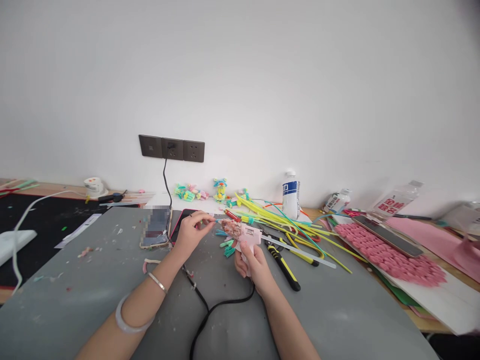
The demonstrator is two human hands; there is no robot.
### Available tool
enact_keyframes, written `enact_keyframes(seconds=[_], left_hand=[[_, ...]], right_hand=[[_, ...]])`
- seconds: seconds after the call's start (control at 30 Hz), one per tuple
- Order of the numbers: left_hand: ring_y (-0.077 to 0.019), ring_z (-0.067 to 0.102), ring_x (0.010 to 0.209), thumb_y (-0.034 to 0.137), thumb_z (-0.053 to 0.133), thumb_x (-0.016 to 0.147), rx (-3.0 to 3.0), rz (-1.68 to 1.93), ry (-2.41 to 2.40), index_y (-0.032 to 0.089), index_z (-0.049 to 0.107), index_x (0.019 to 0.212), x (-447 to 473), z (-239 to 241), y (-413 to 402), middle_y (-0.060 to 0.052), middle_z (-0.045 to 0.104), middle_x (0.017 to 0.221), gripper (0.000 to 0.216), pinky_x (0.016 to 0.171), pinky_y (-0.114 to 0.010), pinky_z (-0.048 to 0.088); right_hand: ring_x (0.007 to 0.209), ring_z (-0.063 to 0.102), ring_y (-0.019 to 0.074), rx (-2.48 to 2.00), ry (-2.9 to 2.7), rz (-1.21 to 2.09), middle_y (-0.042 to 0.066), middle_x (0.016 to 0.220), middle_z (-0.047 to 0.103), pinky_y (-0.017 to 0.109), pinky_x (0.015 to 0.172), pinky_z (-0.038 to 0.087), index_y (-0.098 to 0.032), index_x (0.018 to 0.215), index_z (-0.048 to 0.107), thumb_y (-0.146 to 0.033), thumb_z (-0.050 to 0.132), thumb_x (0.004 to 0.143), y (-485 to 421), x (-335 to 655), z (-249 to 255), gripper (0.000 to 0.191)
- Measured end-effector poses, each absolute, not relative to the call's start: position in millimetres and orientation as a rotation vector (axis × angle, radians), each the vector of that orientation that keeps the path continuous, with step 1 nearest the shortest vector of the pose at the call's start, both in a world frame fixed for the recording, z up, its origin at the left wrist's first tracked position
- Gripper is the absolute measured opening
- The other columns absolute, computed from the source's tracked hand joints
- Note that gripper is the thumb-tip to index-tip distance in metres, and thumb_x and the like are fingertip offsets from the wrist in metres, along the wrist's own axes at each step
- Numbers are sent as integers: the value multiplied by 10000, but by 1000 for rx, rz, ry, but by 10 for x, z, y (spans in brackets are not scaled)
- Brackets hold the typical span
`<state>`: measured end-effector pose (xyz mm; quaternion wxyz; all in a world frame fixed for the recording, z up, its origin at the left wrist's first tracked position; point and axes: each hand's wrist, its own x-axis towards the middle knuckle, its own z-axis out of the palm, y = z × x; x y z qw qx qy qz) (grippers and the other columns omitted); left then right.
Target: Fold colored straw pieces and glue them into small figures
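Observation:
My right hand (252, 261) is wrapped round the handle of a pale pink hot glue gun (252, 233). A long clear glue stick (305, 252) sticks out of its back, and a rough, lumpy crust covers its front end. Left of the nozzle, my left hand (195, 228) is closed in a pinch, fingertips close to the tip. A small bluish bit shows at those fingertips, too small to name. Short teal and blue fuzzy pieces (227, 247) lie beneath the gun. Just right of my right hand are pliers with black and yellow handles (284, 266).
Yellow-green pipe cleaners (273, 216) spread behind the gun. Small fuzzy figures (220, 190) and a white-and-blue bottle (290, 195) stand by the wall. A phone (155, 227) lies left; a black cord (225, 302) crosses the grey mat. A pink knitted piece (393, 260) sits right.

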<state>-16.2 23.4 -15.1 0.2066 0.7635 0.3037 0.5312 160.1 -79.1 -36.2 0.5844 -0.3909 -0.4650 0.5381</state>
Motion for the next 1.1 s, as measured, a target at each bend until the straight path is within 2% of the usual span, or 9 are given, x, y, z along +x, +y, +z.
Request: enact_keyframes(seconds=[0.37,0.73,1.1], left_hand=[[-108,579,611,128,643,814,2135,1484,859,192,703,792,-162,-131,228,-20,696,787,91,510,-199,420],[-110,552,591,226,639,838,2095,1489,873,185,703,792,-174,-143,241,-32,695,789,88,497,-211,409],[-113,548,608,209,642,834,2079,1475,895,183,698,794,-179,-140,238,-32,685,805,73,519,-215,409]], right_hand=[[329,306,48,-938,-1063,1240,-111,421,360,200,375,220,-160,821,554,-631,586,847,-793,1606,-365,473],[322,314,50,-952,-1044,1208,-106,415,366,203,373,219,-157,795,561,-648,604,821,-781,1607,-354,494],[329,325,56,-996,-1050,1173,-99,410,364,208,376,228,-170,757,538,-658,593,822,-782,1616,-362,495]])
